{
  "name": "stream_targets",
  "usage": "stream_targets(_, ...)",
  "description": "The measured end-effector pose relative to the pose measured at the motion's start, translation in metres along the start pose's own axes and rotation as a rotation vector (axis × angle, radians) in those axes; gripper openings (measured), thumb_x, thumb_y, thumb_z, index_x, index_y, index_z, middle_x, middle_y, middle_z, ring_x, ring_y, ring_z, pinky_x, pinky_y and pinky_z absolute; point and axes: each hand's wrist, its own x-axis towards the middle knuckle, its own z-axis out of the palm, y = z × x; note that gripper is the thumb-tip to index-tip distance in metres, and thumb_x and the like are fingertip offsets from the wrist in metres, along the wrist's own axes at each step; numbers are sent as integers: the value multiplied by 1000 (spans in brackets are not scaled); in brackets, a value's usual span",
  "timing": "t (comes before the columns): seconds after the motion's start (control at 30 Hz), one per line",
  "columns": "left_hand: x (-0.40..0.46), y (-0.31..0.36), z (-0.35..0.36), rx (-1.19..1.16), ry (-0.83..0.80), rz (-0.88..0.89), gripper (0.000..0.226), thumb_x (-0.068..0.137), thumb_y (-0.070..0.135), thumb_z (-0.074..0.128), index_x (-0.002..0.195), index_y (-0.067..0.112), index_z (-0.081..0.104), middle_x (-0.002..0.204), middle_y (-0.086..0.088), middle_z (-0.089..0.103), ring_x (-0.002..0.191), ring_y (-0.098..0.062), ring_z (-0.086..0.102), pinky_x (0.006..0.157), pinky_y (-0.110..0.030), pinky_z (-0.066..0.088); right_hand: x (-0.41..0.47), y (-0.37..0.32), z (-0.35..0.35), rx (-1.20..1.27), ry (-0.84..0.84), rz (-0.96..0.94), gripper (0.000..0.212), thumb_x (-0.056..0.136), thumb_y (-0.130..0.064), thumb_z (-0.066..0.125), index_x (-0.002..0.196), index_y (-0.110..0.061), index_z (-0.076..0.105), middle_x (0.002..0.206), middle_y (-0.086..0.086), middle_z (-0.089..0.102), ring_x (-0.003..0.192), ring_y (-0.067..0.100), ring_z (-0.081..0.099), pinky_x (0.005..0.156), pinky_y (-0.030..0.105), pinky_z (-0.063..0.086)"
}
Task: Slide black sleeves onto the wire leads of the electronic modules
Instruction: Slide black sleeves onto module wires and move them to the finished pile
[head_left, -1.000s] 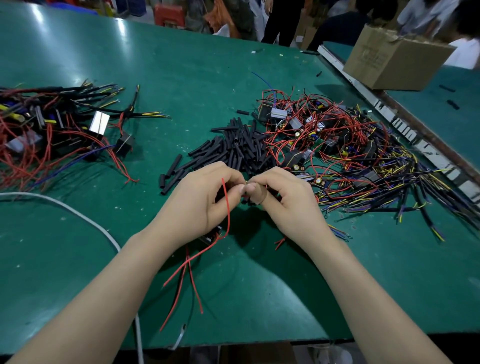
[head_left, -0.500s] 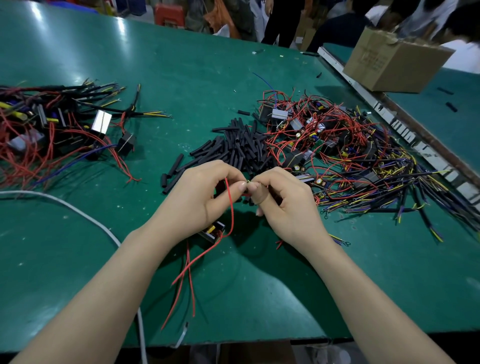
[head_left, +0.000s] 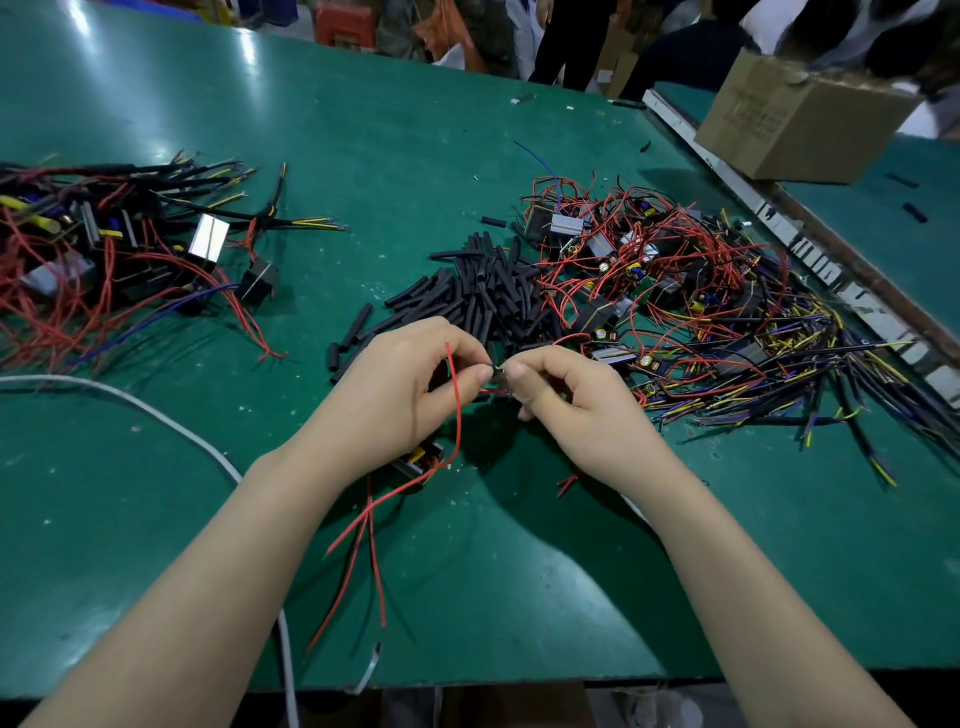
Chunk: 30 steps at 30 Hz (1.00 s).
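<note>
Head view: left hand (head_left: 395, 395) pinches a thin red wire lead (head_left: 456, 410) looping from a small module (head_left: 420, 461). Right hand (head_left: 571, 410) pinches a short black sleeve (head_left: 500, 375), fingertips meeting.

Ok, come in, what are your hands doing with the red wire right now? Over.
Left hand pinching red wire. Right hand pinching something small at its tip, too hidden to name. Pile of black sleeves just beyond, nothing blocking.

What is being pinched between the fingertips of the left hand (head_left: 400, 395) and right hand (head_left: 576, 410) is too small to be made out. A small module (head_left: 421, 462) is being half hidden under the left wrist. The left wire pile (head_left: 93, 260) is being cut off by the frame edge.
</note>
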Motion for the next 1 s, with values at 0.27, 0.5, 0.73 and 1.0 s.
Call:
stream_targets(0.27,1,4,-4,-33,-17,-5,8,88,18,67,91,11,70,82,6,61,77,-5,53,73,-9,37,1,0,2,63,53,-23,8,89,-25,66,83,-29,66,76,-12,63,69,2,58,69,19,45)
stream_targets(0.5,1,2,-3,-15,-32,-47,8,89,19,64,87,13,69,79,5,60,74,-7,52,70,-6,35,-3,1,7,-367,142,-288,16,91,-27,61,95,-13,67,88,-4,57,76,20,56,65,43,49)
stream_targets(0.73,0,4,-3,-62,-21,-55,13,89,25,60,86,15,66,79,8,60,75,-5,52,70,-9,37,-2,1,6,-272,181,-323,13,91,-15,62,95,-8,72,83,0,63,74,14,58,67,33,48)
stream_targets(1.0,2,7,-3,-62,-3,-19,16,87,27,57,88,14,66,78,16,54,75,-1,49,71,-5,35,-2,-4,3,-228,222,-345,9,88,-4,63,79,-4,65,73,1,55,66,3,45,63,12,32)
